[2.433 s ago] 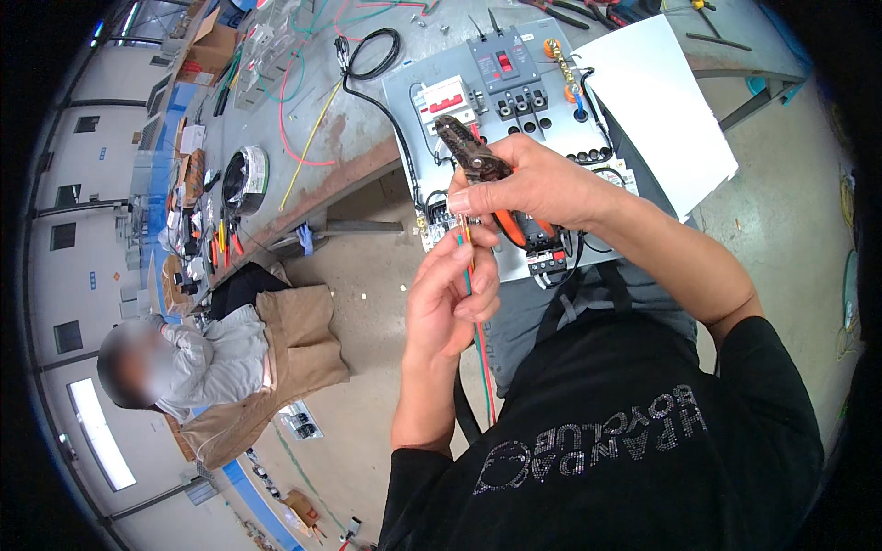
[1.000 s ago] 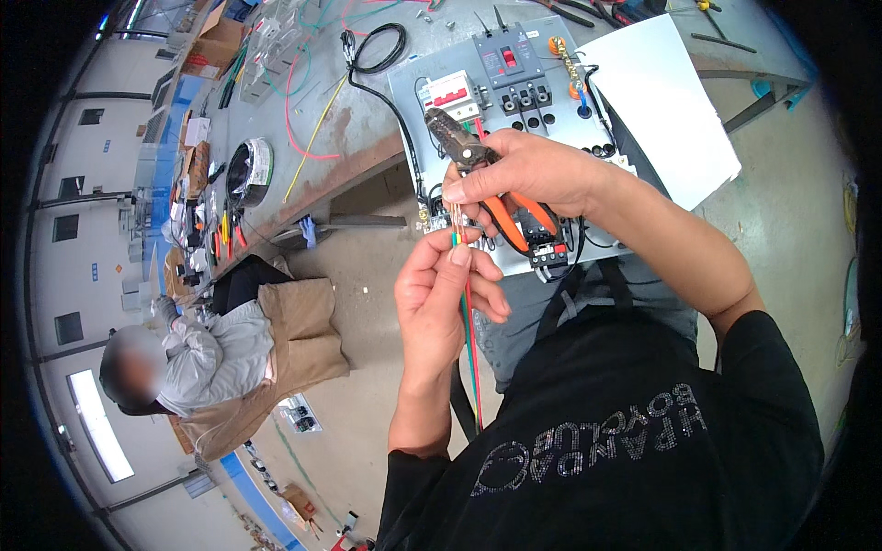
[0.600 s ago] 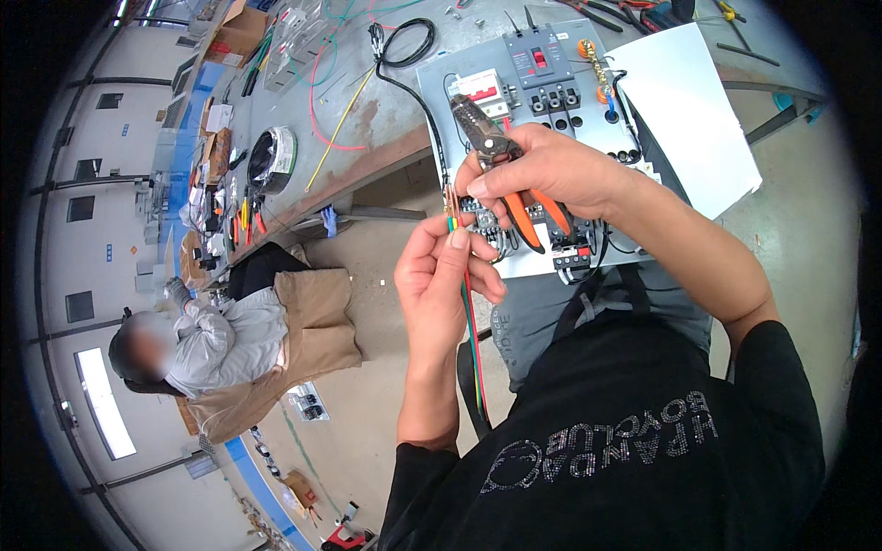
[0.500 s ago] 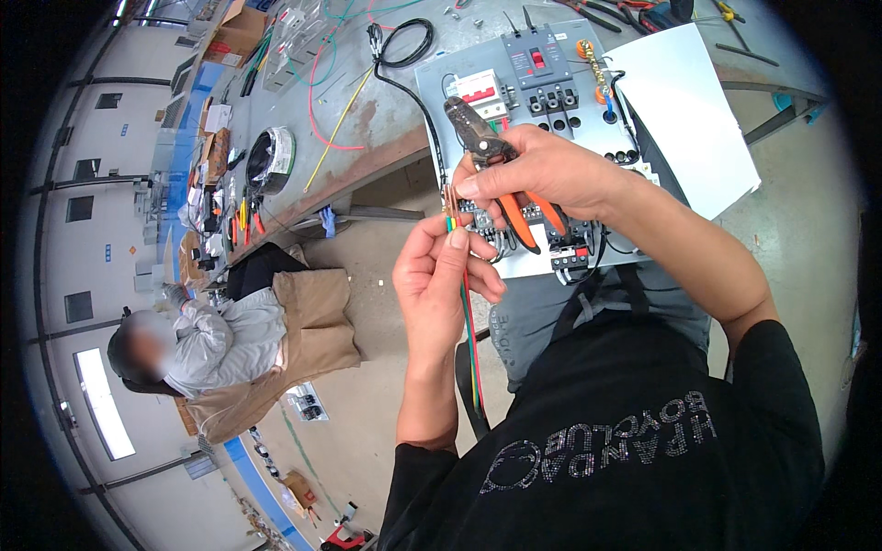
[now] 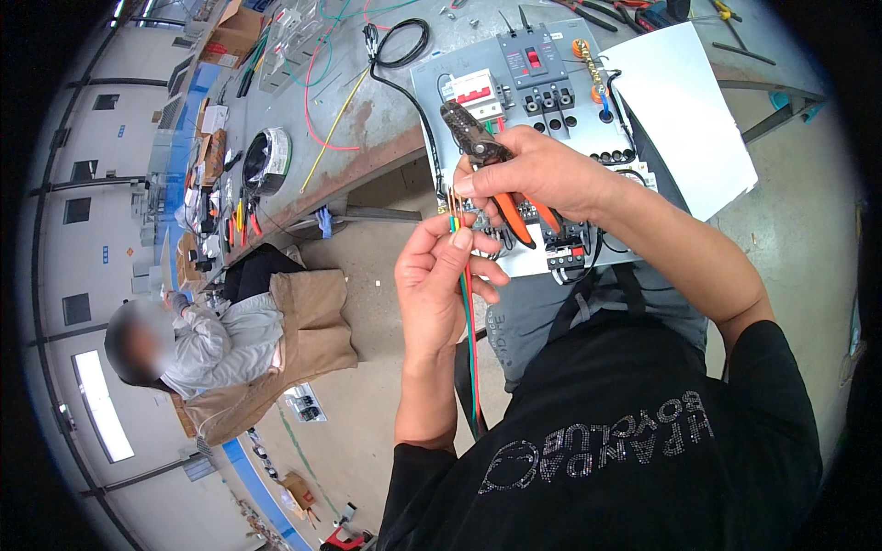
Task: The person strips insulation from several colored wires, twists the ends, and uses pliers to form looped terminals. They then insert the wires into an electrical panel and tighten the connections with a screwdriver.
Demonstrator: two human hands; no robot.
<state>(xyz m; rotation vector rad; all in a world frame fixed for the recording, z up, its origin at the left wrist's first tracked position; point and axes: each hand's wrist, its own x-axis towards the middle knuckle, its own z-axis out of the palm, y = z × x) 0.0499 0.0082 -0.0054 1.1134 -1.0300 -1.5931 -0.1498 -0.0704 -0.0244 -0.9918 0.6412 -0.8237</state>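
My left hand (image 5: 432, 280) pinches several insulated wires (image 5: 471, 340), red, green and yellow, whose bare copper ends (image 5: 452, 200) point up. My right hand (image 5: 542, 174) holds wire strippers (image 5: 476, 138) with orange handles, their dark jaws tilted up and left. Its thumb and finger also touch the copper ends. Behind my hands lies a grey mounting plate (image 5: 427, 73). On it sit a large dark breaker (image 5: 533, 60) with a red switch, a white breaker (image 5: 475, 90) with red levers and a contactor-like block (image 5: 568, 257). My right hand hides part of the plate.
A white sheet (image 5: 689, 119) lies right of the plate. On the metal workbench (image 5: 386, 115) are a coiled black cable (image 5: 404, 44), a black wire roll (image 5: 266, 161) and loose wires. Pliers (image 5: 634, 14) lie at the far edge. Another person (image 5: 220, 349) sits at the left.
Both hands stay close together with the same grips. The copper ends show slightly more apart beside my right thumb. The plate and bench sit slightly further left in view.
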